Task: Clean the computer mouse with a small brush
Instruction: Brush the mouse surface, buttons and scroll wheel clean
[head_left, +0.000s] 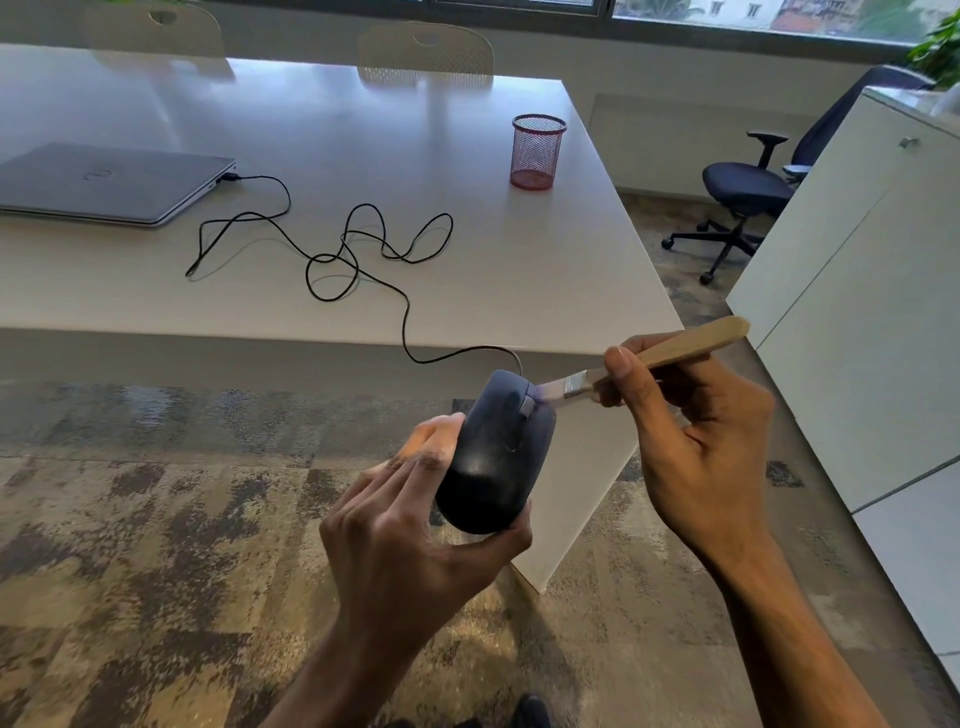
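The left hand (415, 525) cups the black corded computer mouse (496, 452) buttons-up, off the surface, exposing its wheel. Right hand (696, 441) pinches the small wooden-handled brush (644, 361), bristles touching the mouse's front.

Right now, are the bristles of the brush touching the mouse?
Touching. The head view shows the brush bristles, blurred, meeting the front of the mouse beside its scroll wheel, with no gap visible.

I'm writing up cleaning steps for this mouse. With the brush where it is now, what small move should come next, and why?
Probably a short sweep of the wooden-handled brush down along the scroll wheel: its bristles already touch the black computer mouse beside the wheel, and the left hand holds the mouse with its top exposed.
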